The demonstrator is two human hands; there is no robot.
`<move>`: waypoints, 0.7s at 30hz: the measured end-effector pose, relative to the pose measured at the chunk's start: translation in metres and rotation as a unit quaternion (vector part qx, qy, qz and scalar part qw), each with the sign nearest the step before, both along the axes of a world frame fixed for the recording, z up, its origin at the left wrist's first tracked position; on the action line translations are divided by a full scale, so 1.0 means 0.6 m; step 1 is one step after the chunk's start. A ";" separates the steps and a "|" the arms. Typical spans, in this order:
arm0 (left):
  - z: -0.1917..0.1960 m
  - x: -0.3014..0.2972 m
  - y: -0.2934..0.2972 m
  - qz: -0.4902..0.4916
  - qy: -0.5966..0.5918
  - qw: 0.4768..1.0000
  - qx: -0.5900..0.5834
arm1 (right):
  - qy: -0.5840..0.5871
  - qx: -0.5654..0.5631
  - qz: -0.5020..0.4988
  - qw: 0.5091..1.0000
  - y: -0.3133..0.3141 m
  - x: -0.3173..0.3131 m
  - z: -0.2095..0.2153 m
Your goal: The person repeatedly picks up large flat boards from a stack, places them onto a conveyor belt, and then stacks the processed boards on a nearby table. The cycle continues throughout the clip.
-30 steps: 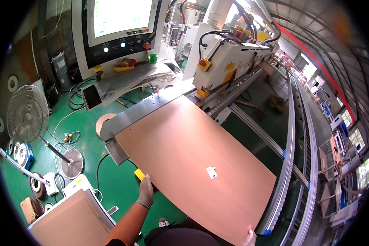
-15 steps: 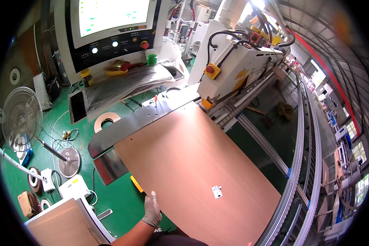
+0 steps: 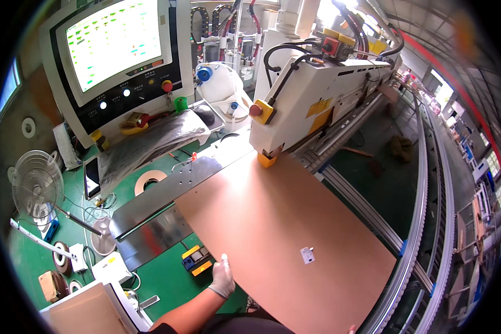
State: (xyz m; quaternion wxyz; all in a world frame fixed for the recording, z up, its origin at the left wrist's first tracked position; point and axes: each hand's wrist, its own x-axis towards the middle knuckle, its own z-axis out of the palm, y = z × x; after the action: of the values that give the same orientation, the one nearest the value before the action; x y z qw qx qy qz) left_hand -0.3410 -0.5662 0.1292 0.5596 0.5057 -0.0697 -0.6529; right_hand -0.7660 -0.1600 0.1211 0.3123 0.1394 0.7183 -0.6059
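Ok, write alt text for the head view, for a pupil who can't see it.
A gloved left hand holds the left edge of a large tan board that reaches a white machine. The right hand barely shows at the bottom; a control panel with a lit screen stands upper left.

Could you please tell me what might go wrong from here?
The brown panel could catch on the yellow block close to its far end. Its right corner might scrape the nearby metal rail. The left hand grips one edge, but the right hand barely shows; an uneven hold could twist the panel.
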 end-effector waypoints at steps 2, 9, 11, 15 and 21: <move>-0.007 -0.024 -0.023 -0.029 -0.048 0.998 0.000 | 0.002 -0.005 0.006 1.000 -0.017 -0.033 -0.005; 0.082 0.021 -0.082 -0.363 -0.527 0.762 -0.097 | 0.020 -0.027 0.051 0.998 -0.087 -0.133 0.001; 0.108 0.062 -0.088 -0.238 -0.632 0.685 -0.275 | 0.033 -0.027 0.067 0.997 -0.110 -0.159 0.006; 0.102 0.141 -0.062 -0.317 -0.780 0.530 -0.103 | 0.095 -0.012 0.145 0.985 -0.164 -0.203 0.014; 0.032 0.154 -0.058 -0.245 -0.829 0.484 -0.136 | 0.279 0.076 0.227 0.930 -0.220 -0.221 0.057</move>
State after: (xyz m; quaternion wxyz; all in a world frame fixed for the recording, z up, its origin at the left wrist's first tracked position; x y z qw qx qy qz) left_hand -0.2486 -0.6007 0.1483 0.1219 0.6932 -0.7100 -0.0246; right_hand -0.8984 -0.2918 0.1551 0.2167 -0.1789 0.8326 -0.4772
